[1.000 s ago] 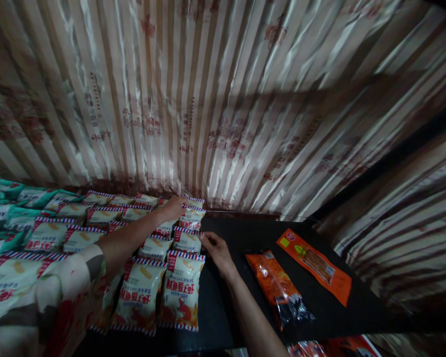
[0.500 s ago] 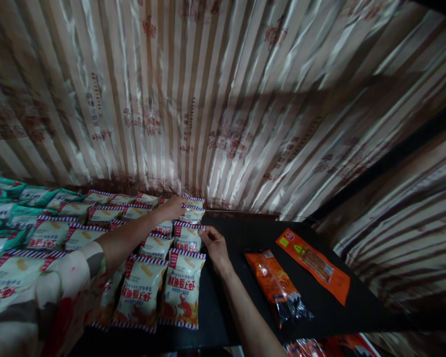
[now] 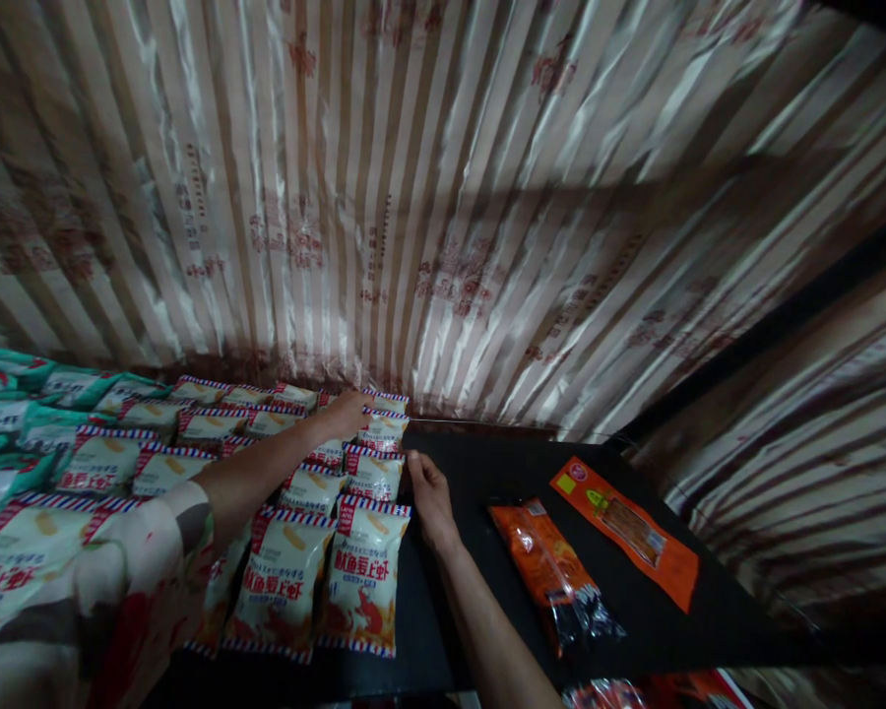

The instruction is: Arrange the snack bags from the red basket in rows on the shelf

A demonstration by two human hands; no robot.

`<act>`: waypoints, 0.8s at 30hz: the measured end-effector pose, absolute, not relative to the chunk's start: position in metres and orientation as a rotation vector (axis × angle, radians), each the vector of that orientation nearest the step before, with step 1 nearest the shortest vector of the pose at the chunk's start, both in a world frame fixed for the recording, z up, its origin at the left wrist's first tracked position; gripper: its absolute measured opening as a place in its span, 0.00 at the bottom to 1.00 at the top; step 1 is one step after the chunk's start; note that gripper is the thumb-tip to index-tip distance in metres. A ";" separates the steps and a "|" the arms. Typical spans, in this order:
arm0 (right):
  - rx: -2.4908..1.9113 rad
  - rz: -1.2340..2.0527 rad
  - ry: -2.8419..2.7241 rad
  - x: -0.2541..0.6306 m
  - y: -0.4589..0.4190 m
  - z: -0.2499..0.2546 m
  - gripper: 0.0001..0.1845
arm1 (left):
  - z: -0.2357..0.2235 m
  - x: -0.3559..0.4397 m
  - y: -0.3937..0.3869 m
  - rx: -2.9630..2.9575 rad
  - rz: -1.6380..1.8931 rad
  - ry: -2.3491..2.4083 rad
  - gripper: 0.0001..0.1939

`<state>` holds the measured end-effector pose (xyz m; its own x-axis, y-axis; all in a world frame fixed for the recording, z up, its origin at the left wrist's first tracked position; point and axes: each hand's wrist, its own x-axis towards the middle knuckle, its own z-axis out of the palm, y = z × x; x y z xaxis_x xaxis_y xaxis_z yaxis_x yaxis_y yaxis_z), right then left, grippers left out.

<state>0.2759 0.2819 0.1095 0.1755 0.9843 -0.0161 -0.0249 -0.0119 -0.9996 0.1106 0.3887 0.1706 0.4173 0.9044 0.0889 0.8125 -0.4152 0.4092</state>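
Note:
Rows of white snack bags (image 3: 365,576) with red lettering and striped blue-and-red ends stand on a black shelf (image 3: 479,591). My left hand (image 3: 346,414) reaches over them to the back of the right-hand column. Its curled fingers pinch the upper left edge of a back snack bag (image 3: 386,403); the fingertips are partly hidden. Beside that column's right side is my right hand (image 3: 432,500), fingers loosely bent and holding nothing visible. Its fingertips point up near the right edge of a middle-row snack bag (image 3: 373,478).
Green snack bags (image 3: 0,414) fill the far left. On the right lie an orange packet (image 3: 550,566) and a flat orange packet (image 3: 627,527). More red-orange packets (image 3: 609,692) show at the bottom edge. A striped foil-like sheet (image 3: 340,197) hangs behind the shelf.
My right hand's fingertips have come slightly away from the middle-row bag's right edge and straightened. My left hand stays at the back bag. The view has shifted very slightly.

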 end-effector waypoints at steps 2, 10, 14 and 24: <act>-1.293 1.087 -1.011 0.277 0.288 0.106 0.21 | 0.171 0.110 0.388 2.371 0.434 1.491 0.10; -1.346 1.164 -1.081 0.281 0.303 0.099 0.15 | 0.171 0.111 0.389 2.372 0.445 1.479 0.11; -1.358 1.101 -1.109 0.280 0.305 0.096 0.11 | 0.174 0.111 0.389 2.369 0.458 1.466 0.11; -1.351 0.930 -1.160 0.279 0.309 0.080 0.10 | 0.189 0.097 0.370 2.418 0.679 1.557 0.09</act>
<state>0.2791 0.3093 0.0796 0.2198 0.9723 0.0791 0.1337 0.0502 -0.9897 0.0974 0.3695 0.1888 0.3448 0.8974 0.2753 0.8123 -0.4322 0.3916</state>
